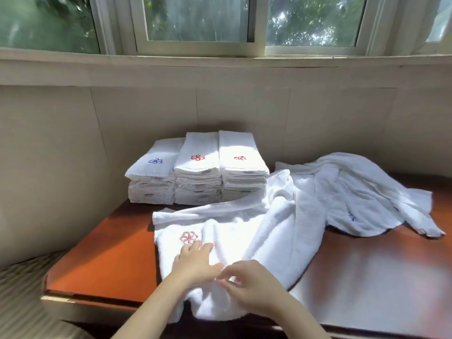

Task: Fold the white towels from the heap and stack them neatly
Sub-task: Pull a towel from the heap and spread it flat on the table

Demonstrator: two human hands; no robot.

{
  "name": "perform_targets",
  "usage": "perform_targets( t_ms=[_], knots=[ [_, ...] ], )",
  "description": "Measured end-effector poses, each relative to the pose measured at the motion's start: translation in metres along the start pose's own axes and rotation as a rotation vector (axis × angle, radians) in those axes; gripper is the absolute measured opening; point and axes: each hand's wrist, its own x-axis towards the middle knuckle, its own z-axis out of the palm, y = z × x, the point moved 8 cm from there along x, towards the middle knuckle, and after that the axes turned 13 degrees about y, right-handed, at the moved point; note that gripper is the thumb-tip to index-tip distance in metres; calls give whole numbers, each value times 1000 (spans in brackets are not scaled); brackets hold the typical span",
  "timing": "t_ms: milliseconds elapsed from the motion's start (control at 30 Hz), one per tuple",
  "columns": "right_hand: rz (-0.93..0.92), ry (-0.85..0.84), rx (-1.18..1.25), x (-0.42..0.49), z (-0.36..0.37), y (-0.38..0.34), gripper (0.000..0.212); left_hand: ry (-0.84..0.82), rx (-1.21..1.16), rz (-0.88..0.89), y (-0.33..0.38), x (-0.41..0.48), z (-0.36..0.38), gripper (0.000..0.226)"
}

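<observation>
1. The towel (244,231) lies rumpled on the desk (105,260), red emblem (188,238) up. Its near end droops over the front edge.
2. The left grip (193,263) is spread flat, pressing the towel just below the emblem. The right grip (249,287) has curled fingers and seems to pinch a fold beside it.
3. Risk: a hard tug could slide the drooping end off the desk.
4. Risk: the towel's far end seems to overlap the heap (354,192), so pulling may drag the heap along.
5. Count: three stacks (198,167) side by side, one topped by a blue emblem and two by red. One towel is in hand. I cannot tell how many are in the heap.
</observation>
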Motion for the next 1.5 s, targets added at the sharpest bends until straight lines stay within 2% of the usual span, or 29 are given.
perform_targets(
  t_ms=[33, 100, 133, 233, 300, 367, 467, 533, 600, 633, 700, 767, 867, 967, 1033, 1100, 1167, 1233, 1333, 1433, 1500],
  knots=[
    [50, 60, -53, -1, -11, 13, 24, 10, 24, -21, -5, 0, 4, 67],
    [119, 181, -309, -2, -37, 42, 27, 64, 29, -47, -22, 0, 4, 67],
    [179, 187, -444, -4, -46, 60, 30, 90, 39, -45, -29, 1, 2, 66],
    [416, 74, -650, -17, -65, 107, 38, 120, 63, -38, -49, 3, -4, 61],
    [483, 27, -708, -24, -74, 116, 39, 137, 79, -58, -60, 4, -14, 56],
    [497, -23, -728, -30, -79, 113, 38, 146, 149, -97, -65, 7, -29, 49],
    [520, -126, -590, -44, -65, 98, 31, 69, 374, -266, -53, 16, -58, 48],
    [414, -132, -435, -48, -48, 76, 31, -2, 432, -291, -18, 18, -61, 50],
    [316, -49, -314, -45, -46, 56, 45, 9, 263, -127, 39, 18, -45, 43],
    [268, 26, -317, -41, -52, 51, 44, 34, 115, -9, 72, 15, -34, 37],
    [221, 189, -402, -33, -71, 51, 29, 11, -211, 160, 131, -2, -11, 27],
    [380, 331, -425, -36, -93, 75, 18, -24, -429, 195, 169, -8, 8, 22],
    [714, 506, -267, -62, -120, 126, 28, 71, -524, 133, 191, -1, 15, 31],
    [885, 588, -102, -78, -128, 160, 27, 60, -615, 123, 212, 3, 24, 32],
    [917, 591, -118, -74, -134, 171, 25, 61, -577, 147, 223, 3, 31, 24],
    [960, 517, -208, -61, -140, 181, 45, 91, -468, 182, 231, 6, 36, 33],
    [1018, 412, -279, -48, -142, 194, 67, 96, -408, 247, 239, 8, 38, 23],
    [1062, 356, -297, -38, -138, 201, 74, 24, -421, 278, 240, 9, 41, 13],
    [1053, 390, -307, -27, -133, 204, 53, -136, -576, 266, 229, 13, 42, 5],
    [960, 389, -335, -9, -139, 211, 41, -335, -712, 345, 226, 8, 35, 17],
    [910, 349, -249, 0, -137, 219, 39, -380, -760, 387, 227, 6, 26, 22]
  ],
)
